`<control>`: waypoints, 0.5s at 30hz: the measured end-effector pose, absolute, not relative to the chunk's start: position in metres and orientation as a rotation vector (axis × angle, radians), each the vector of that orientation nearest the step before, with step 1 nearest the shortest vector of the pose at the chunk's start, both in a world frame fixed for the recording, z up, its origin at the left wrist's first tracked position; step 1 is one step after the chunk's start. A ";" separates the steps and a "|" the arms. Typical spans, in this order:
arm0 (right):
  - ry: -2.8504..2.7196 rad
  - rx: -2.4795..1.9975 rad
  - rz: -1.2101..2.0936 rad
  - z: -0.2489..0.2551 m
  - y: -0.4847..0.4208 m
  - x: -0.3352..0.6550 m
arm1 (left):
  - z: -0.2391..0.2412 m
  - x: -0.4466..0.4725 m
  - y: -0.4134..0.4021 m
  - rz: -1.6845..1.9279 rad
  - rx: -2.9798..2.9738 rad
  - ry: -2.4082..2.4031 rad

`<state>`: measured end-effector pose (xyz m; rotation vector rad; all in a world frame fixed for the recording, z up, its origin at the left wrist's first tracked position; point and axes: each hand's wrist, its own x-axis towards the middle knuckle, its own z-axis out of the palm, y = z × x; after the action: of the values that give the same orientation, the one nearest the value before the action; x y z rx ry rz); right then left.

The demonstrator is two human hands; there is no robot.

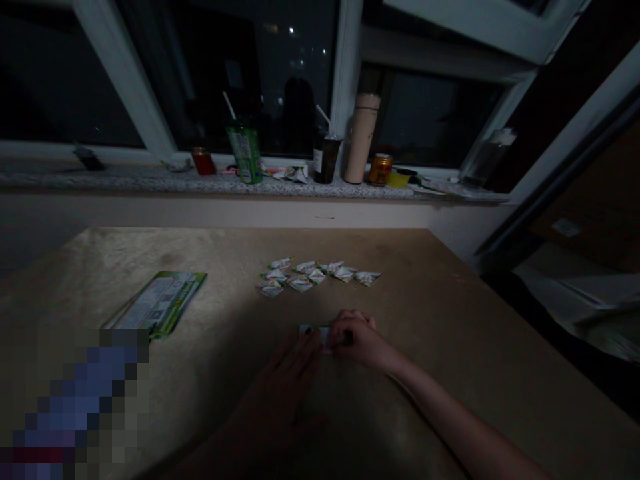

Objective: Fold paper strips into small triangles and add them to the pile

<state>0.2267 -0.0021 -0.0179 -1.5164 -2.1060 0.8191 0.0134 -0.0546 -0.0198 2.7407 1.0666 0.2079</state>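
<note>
My left hand (295, 363) lies flat on the tabletop, its fingers stretched over the left part of a small pale paper strip (324, 339). At the strip's right end, my right hand (357, 337) is closed with its fingers curled in on the paper; the exact fold is too dark to make out. Beyond both hands, several small folded paper pieces (301, 283), white with coloured print, lie in loose rows. Off to the left is a flat green and white printed packet (167, 303).
A brown table (425, 400) reaches to the wall below a window. Along the speckled sill (290, 188) stand a green cup with a straw (245, 152), a dark cup (326, 160), a tall pink flask (362, 139) and a gold can (381, 170). A pixelated patch covers the lower left.
</note>
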 end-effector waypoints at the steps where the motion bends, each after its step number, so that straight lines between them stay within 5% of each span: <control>1: -2.104 -1.515 0.819 -0.017 -0.003 0.226 | -0.021 0.014 -0.056 0.215 2.742 1.086; 15: -2.120 -1.522 0.723 -0.021 -0.008 0.222 | -0.022 0.019 -0.062 0.250 2.614 1.139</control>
<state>0.2223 -0.0078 -0.0210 -1.5223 -2.1196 0.7229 0.0191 -0.0616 -0.0217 2.6142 1.1387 0.2496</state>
